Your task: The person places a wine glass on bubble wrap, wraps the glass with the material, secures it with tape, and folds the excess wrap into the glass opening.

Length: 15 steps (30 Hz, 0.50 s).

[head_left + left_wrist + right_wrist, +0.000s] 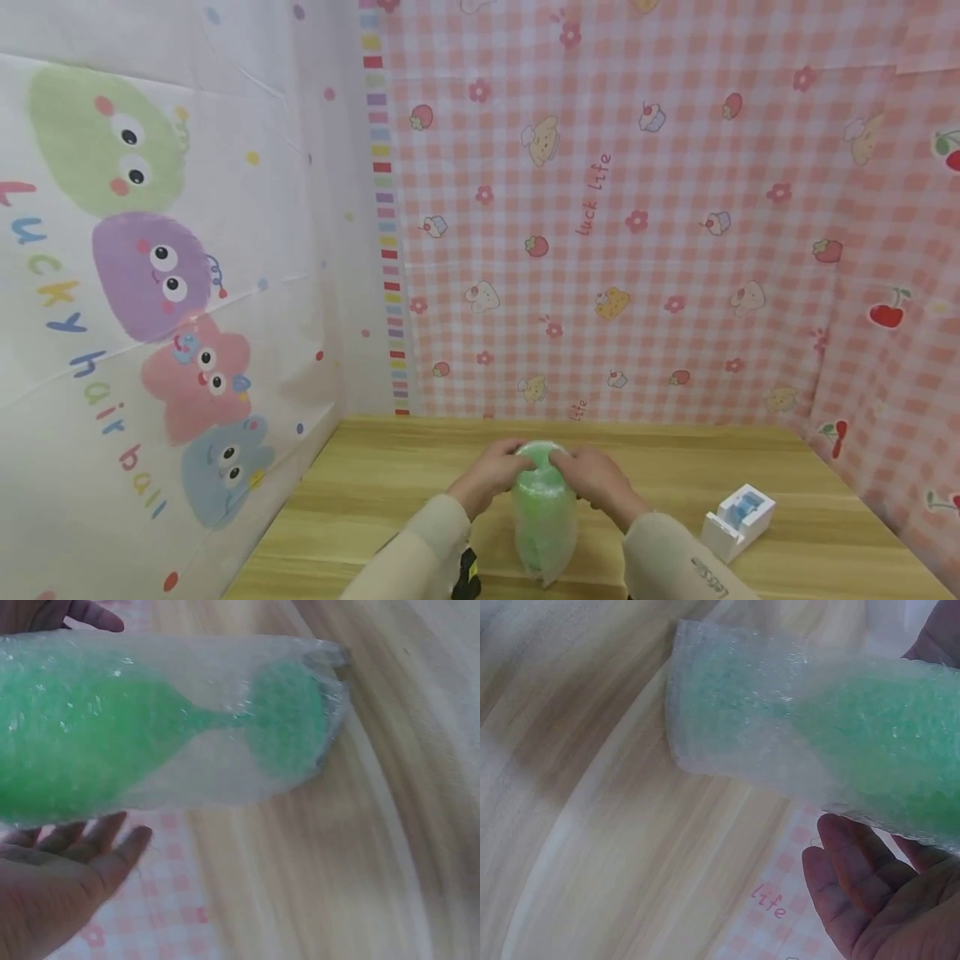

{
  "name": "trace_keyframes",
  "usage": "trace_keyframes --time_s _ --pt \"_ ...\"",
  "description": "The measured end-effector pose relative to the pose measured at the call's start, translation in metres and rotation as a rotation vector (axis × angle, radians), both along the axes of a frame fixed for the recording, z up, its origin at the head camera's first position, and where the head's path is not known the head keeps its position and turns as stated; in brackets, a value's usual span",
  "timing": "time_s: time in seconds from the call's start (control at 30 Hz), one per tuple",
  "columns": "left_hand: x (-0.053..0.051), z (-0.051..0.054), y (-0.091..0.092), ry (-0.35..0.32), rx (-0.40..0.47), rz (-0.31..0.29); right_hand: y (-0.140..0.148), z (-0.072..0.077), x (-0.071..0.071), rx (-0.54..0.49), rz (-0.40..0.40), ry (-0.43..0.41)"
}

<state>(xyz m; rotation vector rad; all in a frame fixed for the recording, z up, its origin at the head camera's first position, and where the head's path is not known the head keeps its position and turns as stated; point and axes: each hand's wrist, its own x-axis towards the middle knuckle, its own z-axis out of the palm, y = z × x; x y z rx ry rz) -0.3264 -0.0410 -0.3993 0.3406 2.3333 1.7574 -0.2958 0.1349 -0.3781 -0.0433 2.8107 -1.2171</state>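
A green stemmed glass (pixel 112 727), wrapped in clear bubble wrap (pixel 545 533), stands upright over the wooden table. Through the wrap its wide bowl, thin stem and round foot show in the left wrist view. My left hand (pixel 495 475) grips the top of the bundle from the left, thumb over the rim. From the right, my right hand (pixel 596 477) holds the same top edge, its thumb also bent over the rim. In the right wrist view the right hand's fingers (pixel 847 862) lie along the side of the wrapped glass. Whether the foot touches the table cannot be told.
A white tape dispenser (pixel 738 521) with a blue roll sits to the right on the wooden table (pixel 360 467). A black and yellow object (pixel 467 575) lies partly hidden by the left sleeve. Printed cloth hangs behind and on both sides.
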Motion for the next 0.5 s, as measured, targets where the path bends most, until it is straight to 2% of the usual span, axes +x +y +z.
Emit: trace_keyframes --time_s 0.2,0.37,0.5 --pt "0.000 -0.006 -0.009 -0.016 0.104 -0.033 -0.001 -0.005 0.000 -0.049 -0.002 0.003" --pt "0.006 -0.009 -0.011 -0.025 0.133 -0.053 0.002 -0.006 0.003 -0.113 -0.028 -0.003" --pt "0.010 -0.012 -0.012 -0.022 0.160 -0.065 0.004 -0.005 0.003 -0.124 -0.035 0.005"
